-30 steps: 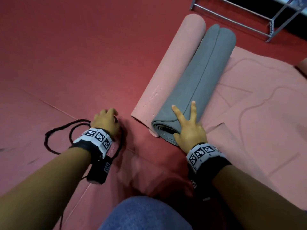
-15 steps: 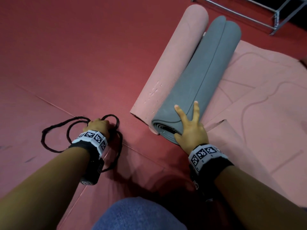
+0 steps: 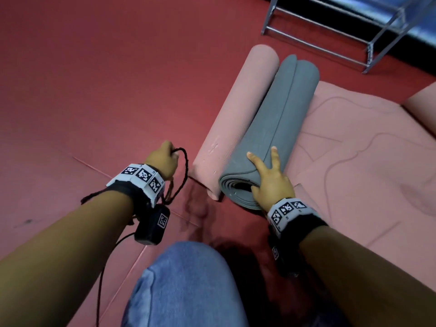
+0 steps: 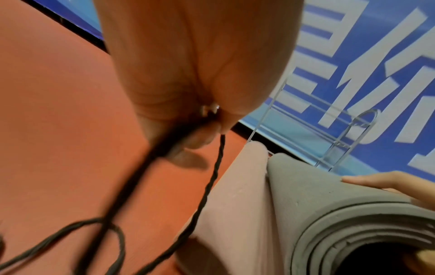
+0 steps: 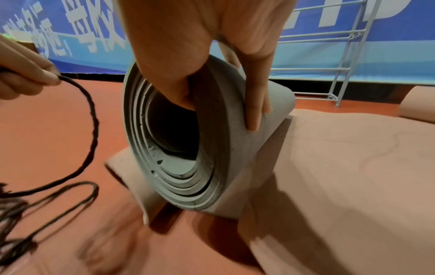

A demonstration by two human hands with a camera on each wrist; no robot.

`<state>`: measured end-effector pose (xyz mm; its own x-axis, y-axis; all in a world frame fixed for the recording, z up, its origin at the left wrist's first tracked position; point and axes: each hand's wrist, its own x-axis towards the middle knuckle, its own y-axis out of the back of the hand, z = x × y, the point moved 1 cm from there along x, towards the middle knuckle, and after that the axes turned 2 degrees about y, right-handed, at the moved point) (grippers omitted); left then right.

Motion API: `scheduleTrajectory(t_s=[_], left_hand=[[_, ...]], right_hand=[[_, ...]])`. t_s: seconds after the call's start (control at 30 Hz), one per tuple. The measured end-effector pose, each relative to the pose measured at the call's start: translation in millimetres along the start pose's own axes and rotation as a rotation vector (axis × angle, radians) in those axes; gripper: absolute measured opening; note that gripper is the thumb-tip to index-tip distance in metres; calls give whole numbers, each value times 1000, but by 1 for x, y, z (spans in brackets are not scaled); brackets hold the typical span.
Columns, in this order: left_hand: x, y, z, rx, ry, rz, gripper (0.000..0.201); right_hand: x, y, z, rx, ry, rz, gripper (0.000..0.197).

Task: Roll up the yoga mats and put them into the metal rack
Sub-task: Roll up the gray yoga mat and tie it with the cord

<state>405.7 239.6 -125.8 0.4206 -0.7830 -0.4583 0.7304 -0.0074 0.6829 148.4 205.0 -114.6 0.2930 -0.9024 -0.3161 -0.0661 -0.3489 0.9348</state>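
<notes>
We have the rolled grey foam yoga mat [image 3: 271, 135] lying on the red floor, running from near our knee toward one o'clock, touching the curled edge of the flat pink yoga mat [image 3: 354, 147] on both sides. Our right hand [image 3: 271, 182] clamps its near end, thumb tucked into the hollow core and fingers spread over the outer layer; our left hand [image 3: 162, 159] pinches the thin black braided cord [image 3: 185, 166], lifted off the floor at ten o'clock of that end. We judge the roll light, soft and springy, its loose coils ready to unwind once released, so it wants holding across the outer flap until the cord goes around it. The silver metal wire rack [image 3: 330, 41] stands at one o'clock, well apart, with open floor to the left for swinging the roll around.
</notes>
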Motion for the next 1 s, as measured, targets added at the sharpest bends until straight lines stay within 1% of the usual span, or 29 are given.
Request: scheduleTrajectory(t_s=[0.1, 0.17, 0.23, 0.3, 0.37, 0.43, 0.53, 0.63, 0.7, 0.83, 0.9, 1.0], left_hand=[[-26, 34, 32, 22, -58, -4, 10], [-46, 57, 55, 31, -100, -16, 11], [-68, 79, 77, 24, -118, -62, 12], [-87, 99, 96, 49, -137, -99, 12], [-100, 111, 107, 76, -163, -93, 11], [-107, 116, 111, 74, -182, -63, 11], [-116, 119, 111, 6, -183, -31, 13], [-140, 130, 128, -32, -181, -53, 11], [-162, 144, 153, -47, -204, -65, 10], [-209, 175, 227, -128, -248, -94, 8], [-231, 189, 263, -146, -270, -99, 7], [-267, 214, 310, -126, -278, -103, 8]], right_hand=[[-6, 58, 0, 58, -26, 42, 82], [-10, 101, 0, 112, -40, 96, 80], [-20, 140, 0, 175, -55, 141, 78], [-28, 170, -1, 217, -44, 147, 76], [-36, 184, 0, 210, -41, 122, 76], [-41, 183, -1, 159, -23, 94, 76], [-42, 180, -7, 114, 17, 57, 76], [-51, 204, -12, 190, 0, 116, 71], [-61, 238, -15, 303, -21, 188, 66], [-88, 309, -18, 550, -131, 279, 57], [-106, 337, -15, 646, -179, 281, 56], [-137, 383, -7, 731, -223, 245, 51]])
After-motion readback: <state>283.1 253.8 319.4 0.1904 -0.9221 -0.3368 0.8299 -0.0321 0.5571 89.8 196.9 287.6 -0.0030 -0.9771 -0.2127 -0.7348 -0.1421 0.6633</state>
